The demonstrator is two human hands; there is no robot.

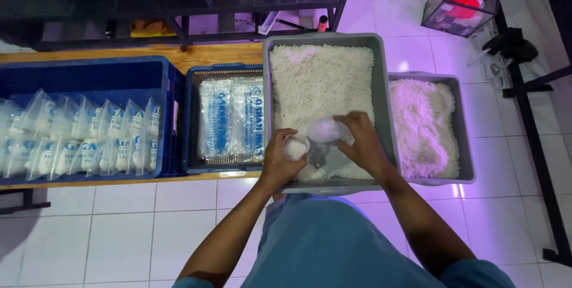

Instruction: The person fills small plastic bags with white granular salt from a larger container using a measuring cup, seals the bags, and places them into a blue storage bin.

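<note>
While the left hand (pixel 285 160) grips a small cup (pixel 296 147) heaped with white grains, the right hand (pixel 362 144) clasps a clear bag (pixel 325 130) beside it, both over the near end of the grey tub (pixel 384 85) of grains at the wooden surface's (pixel 202 55) right edge.

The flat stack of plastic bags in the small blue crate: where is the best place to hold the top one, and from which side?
Probably the near short edge of the top plastic bag, approached from above. The bags lie flat, lengthwise away from the person, and the blue crate walls hem their long sides, so a pinch at the open near end seems easiest.
</note>
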